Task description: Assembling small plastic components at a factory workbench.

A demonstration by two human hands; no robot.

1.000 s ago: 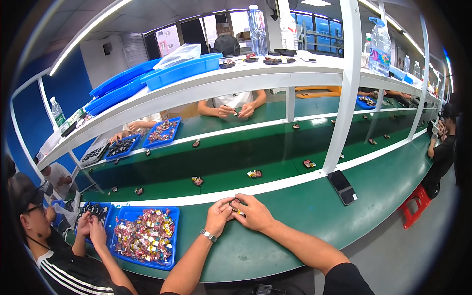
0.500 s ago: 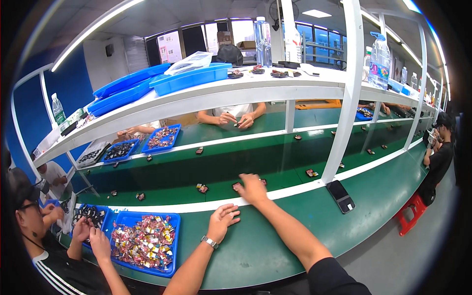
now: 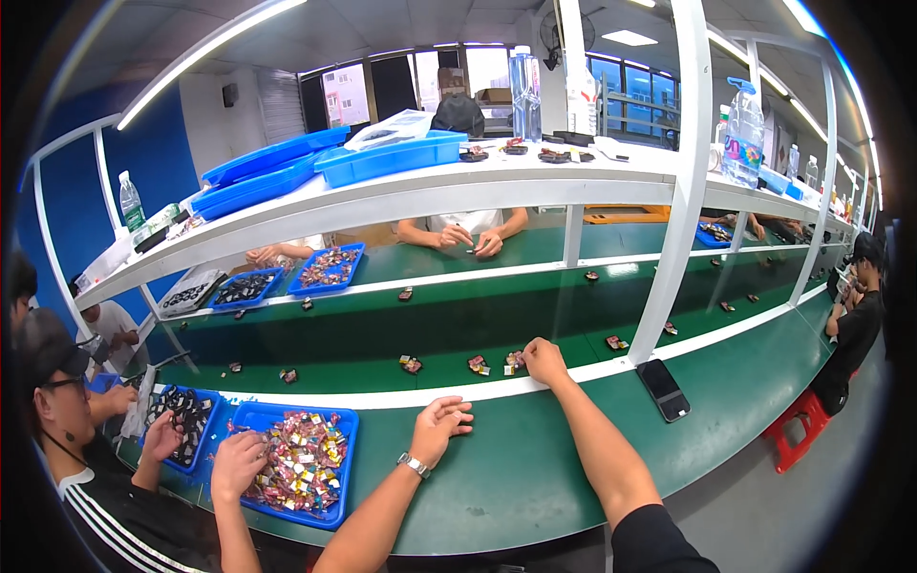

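Observation:
My right hand (image 3: 545, 362) reaches over the dark green belt (image 3: 325, 355). Its fingers are closed at a small red-and-black part (image 3: 514, 363) with white and yellow bits. A similar part (image 3: 479, 365) lies just left of it. Above the green bench top (image 3: 535, 458), my left hand (image 3: 441, 427) hangs with loosely curled fingers apart and nothing in them; a metal watch (image 3: 414, 465) circles that wrist. Left of that arm stands a blue tray (image 3: 350, 430) heaped with small wrapped red, yellow and white parts. A co-worker's hand (image 3: 239, 463) is at its left side.
A black phone (image 3: 663, 390) lies on the bench beside a white post (image 3: 676, 191). Behind the first tray is a blue tray of black parts (image 3: 181, 420). A white shelf (image 3: 430, 186) spans overhead with trays and bottles. Across the belt another person's hands (image 3: 473, 241) work.
My right hand has shifted right and its spread fingers have closed at a part, uncovering the one beside it. The co-worker's hand has come to the blue tray. The view has shifted slightly.

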